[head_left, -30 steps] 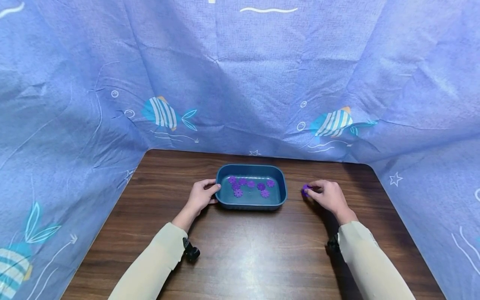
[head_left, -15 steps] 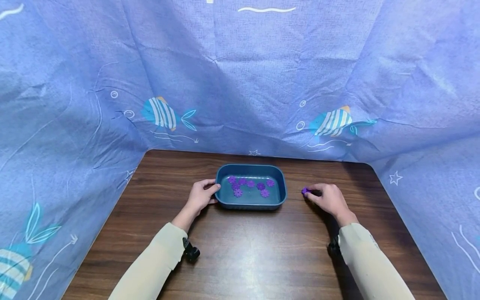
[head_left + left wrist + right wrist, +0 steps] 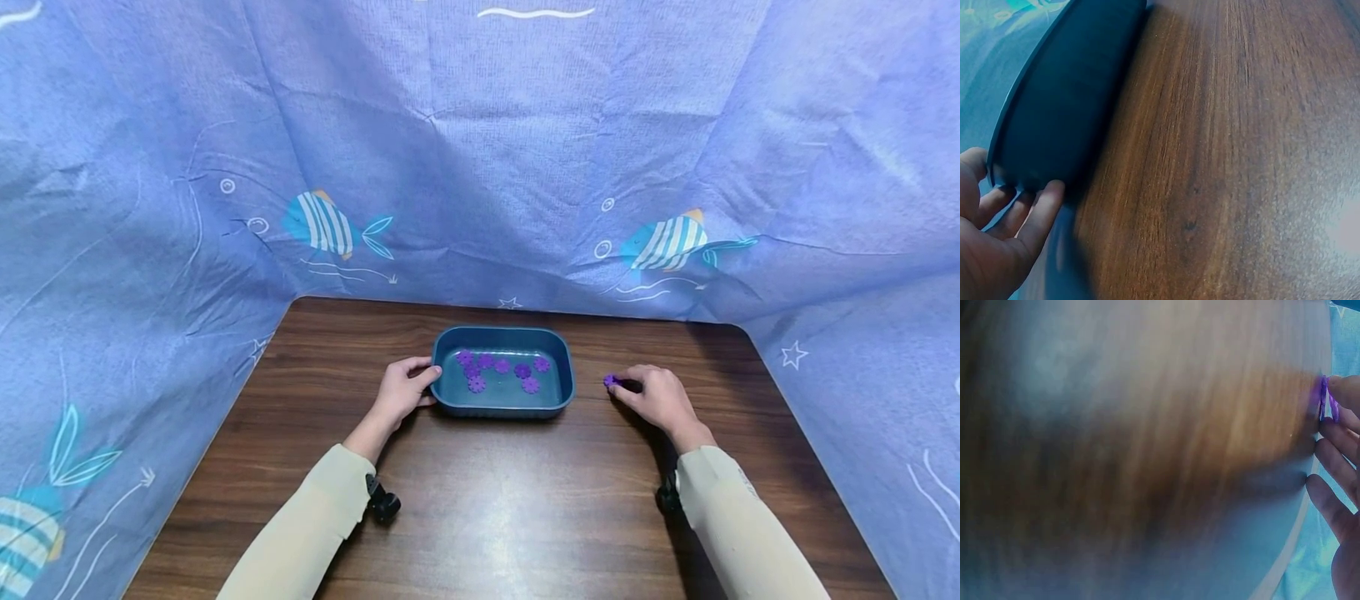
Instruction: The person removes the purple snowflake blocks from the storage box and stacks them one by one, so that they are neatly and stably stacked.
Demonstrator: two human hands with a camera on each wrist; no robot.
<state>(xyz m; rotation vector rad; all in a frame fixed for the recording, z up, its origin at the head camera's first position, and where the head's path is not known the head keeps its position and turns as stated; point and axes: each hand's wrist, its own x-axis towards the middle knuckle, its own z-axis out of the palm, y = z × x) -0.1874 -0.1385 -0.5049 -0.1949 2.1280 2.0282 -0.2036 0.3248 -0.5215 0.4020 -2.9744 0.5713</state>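
Observation:
A dark teal plastic bin (image 3: pixel 502 412) stands on the table with several purple flower-shaped discs (image 3: pixel 502 367) lying flat and scattered on its floor. My left hand (image 3: pixel 401 389) grips the bin's left end, thumb over the rim and fingers against the outer wall, as the left wrist view also shows. To the right of the bin, my right hand (image 3: pixel 654 395) pinches purple flower discs (image 3: pixel 611 381) between thumb and fingers, low over the tabletop. In the right wrist view two thin purple edges (image 3: pixel 1324 397) show at the fingertips; the fingers partly hide them.
The brown wood-grain table (image 3: pixel 495 517) reaches back to a blue fabric curtain (image 3: pixel 510 167) printed with fish, which also hangs at both sides. A black wrist camera (image 3: pixel 384 503) sits at the left sleeve.
The purple discs in my right hand have turned, so less of their face shows than a second ago. My left hand, the bin and the discs inside have stayed put.

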